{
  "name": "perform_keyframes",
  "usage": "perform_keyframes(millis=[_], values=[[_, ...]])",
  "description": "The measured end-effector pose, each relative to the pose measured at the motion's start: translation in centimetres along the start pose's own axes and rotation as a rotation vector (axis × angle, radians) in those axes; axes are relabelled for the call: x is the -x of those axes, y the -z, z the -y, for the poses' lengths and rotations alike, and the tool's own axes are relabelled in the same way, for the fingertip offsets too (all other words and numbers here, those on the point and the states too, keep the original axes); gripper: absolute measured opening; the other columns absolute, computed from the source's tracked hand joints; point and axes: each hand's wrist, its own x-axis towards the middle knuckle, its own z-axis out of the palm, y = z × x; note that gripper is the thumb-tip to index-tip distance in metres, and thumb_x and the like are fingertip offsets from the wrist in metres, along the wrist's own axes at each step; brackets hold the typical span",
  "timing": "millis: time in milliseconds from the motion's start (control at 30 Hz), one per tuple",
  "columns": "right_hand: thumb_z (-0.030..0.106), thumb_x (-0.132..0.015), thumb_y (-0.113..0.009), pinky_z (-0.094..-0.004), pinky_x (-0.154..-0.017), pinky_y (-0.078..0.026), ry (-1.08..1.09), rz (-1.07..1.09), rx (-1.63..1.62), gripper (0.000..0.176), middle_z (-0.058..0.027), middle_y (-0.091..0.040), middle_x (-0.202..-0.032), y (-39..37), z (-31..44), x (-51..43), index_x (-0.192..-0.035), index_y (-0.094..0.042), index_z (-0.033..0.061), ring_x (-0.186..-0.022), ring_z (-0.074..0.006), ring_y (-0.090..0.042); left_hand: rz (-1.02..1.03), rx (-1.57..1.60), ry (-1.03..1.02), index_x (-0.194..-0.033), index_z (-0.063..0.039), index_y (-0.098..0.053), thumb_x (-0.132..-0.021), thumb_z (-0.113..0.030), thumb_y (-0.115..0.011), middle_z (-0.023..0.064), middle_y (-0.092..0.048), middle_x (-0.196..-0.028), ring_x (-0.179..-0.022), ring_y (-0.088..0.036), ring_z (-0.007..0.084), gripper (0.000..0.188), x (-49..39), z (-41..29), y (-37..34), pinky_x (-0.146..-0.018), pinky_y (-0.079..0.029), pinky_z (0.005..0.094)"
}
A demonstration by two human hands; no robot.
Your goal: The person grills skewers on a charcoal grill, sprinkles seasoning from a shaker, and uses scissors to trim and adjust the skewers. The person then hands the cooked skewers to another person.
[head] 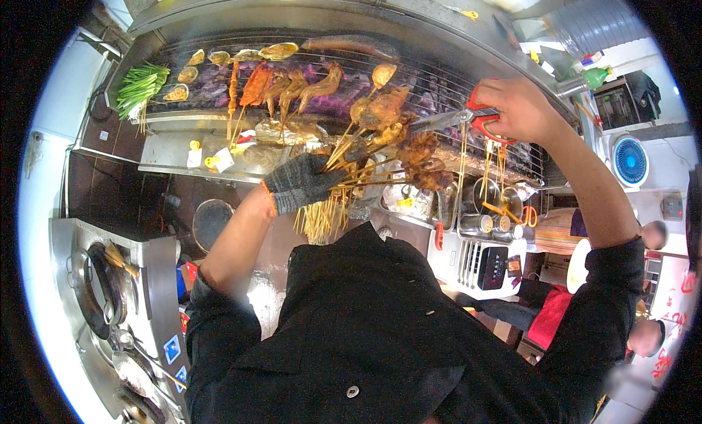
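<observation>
My left hand (304, 185), in a grey knit glove with an orange cuff, is closed around a bundle of wooden skewers bearing browned meat pieces (419, 152). The skewered pieces fan out to the right, over the front of the charcoal grill. My bare right hand (513, 108) grips red-handled scissors (466, 116), whose blades point left and reach the meat. Whether the blades touch it is hidden. On the grill grate beyond lie chicken wings on skewers (321, 86), a flat reddish skewered piece (256, 84), shellfish in half shells (278, 51), a long eggplant (351, 46) and green stalks (142, 86).
A metal tray with seasoning shakers (476, 224) stands right of the grill's front. Bare skewers (323, 218) bunch below my left hand. A steel counter with pans (90, 292) is at lower left. A blue fan (630, 159) and other people are at the right.
</observation>
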Motion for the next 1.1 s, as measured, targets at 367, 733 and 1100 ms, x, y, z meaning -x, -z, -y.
perform_keyframes(millis=[367, 733, 1100], values=[[0.015, -0.068, -0.076, -0.0447, -0.072, -0.049, 0.026, 0.079, 0.105, 0.033, -0.0104, -0.060, -0.094, 0.3, 0.8, -0.1, -0.093, -0.057, 0.0063, -0.090, -0.0353, -0.061, 0.079, -0.249, -0.047, -0.126, -0.006, -0.066, -0.098, -0.022, -0.065, -0.0005, -0.070, -0.096, -0.080, -0.060, 0.0054, 0.032, 0.3, -0.9, 0.0, -0.067, -0.051, 0.0232], [0.018, -0.071, -0.076, -0.0456, -0.076, -0.050, 0.153, -0.069, 0.040, 0.033, -0.0091, -0.058, -0.095, 0.1, 0.6, 0.0, -0.097, -0.056, 0.0084, -0.093, -0.0333, -0.061, 0.070, -0.160, -0.051, -0.128, -0.005, -0.065, -0.096, -0.017, -0.066, 0.0032, -0.071, -0.105, -0.088, -0.064, 0.0087, 0.034, -0.7, -0.2, 0.9, -0.074, -0.056, 0.0264], [0.024, -0.070, -0.076, -0.0448, -0.076, -0.051, 0.157, 0.001, 0.197, 0.040, -0.0060, -0.057, -0.102, -0.8, -0.2, -0.5, -0.102, -0.056, 0.0101, -0.091, -0.0311, -0.062, 0.186, -0.747, -0.613, -0.142, -0.003, -0.050, -0.095, -0.003, -0.060, 0.0086, -0.065, -0.131, -0.110, -0.064, 0.0134, 0.048, -2.0, 2.3, 3.8, -0.086, -0.057, 0.0281]])
